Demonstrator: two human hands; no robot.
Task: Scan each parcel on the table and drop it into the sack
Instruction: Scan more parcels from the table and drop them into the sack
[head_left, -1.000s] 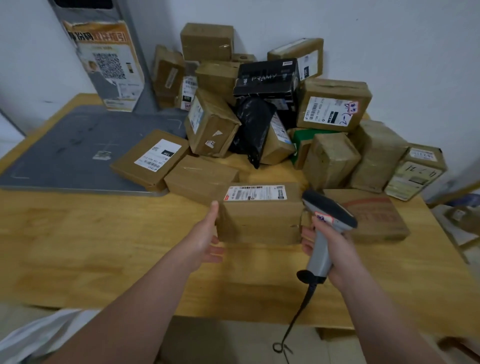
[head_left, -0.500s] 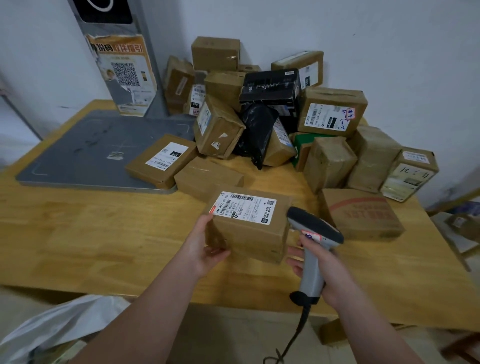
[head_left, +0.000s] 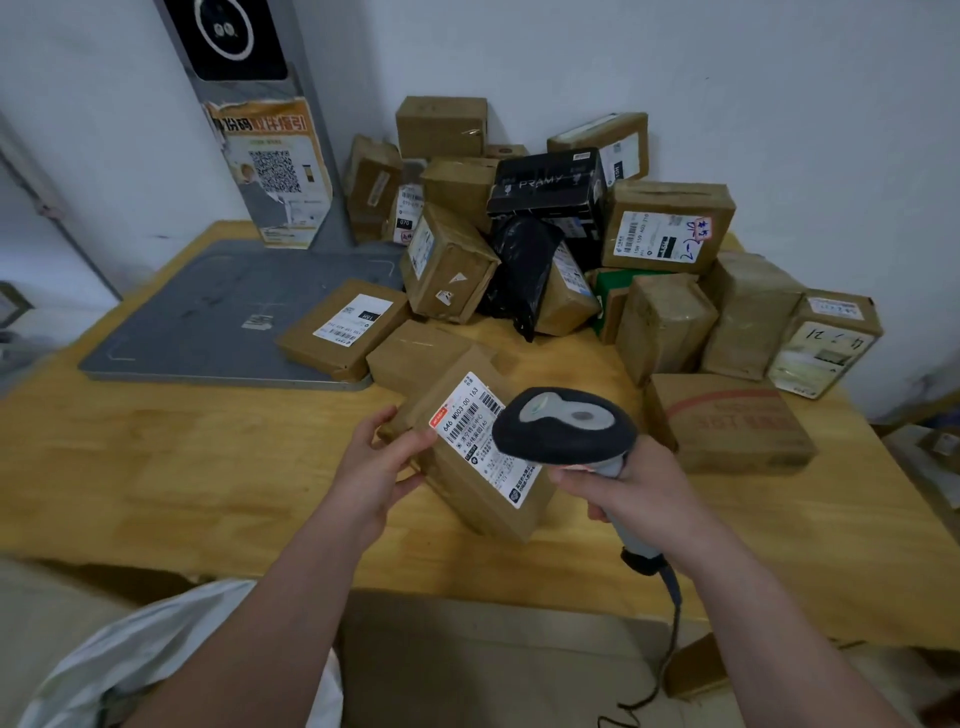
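Note:
My left hand (head_left: 376, 462) grips a brown cardboard parcel (head_left: 467, 483) by its left side, tilted above the wooden table (head_left: 156, 457) with its white barcode label facing up. My right hand (head_left: 639, 493) holds a grey handheld scanner (head_left: 563, 423), whose dark head hovers over the right part of the label. The scanner's cable hangs down past the table's front edge. A white sack (head_left: 130, 660) shows at the bottom left, below the table, partly hidden by my left arm.
Several brown parcels, a black box (head_left: 545, 182) and a black bag (head_left: 522, 270) are piled at the back against the wall. A flat box (head_left: 727, 421) lies right of the scanner. A grey platform (head_left: 208, 317) with a post stands at the back left.
My left hand has lifted the parcel off the table and tipped it, label up, toward me. My right hand has brought the scanner head over the label.

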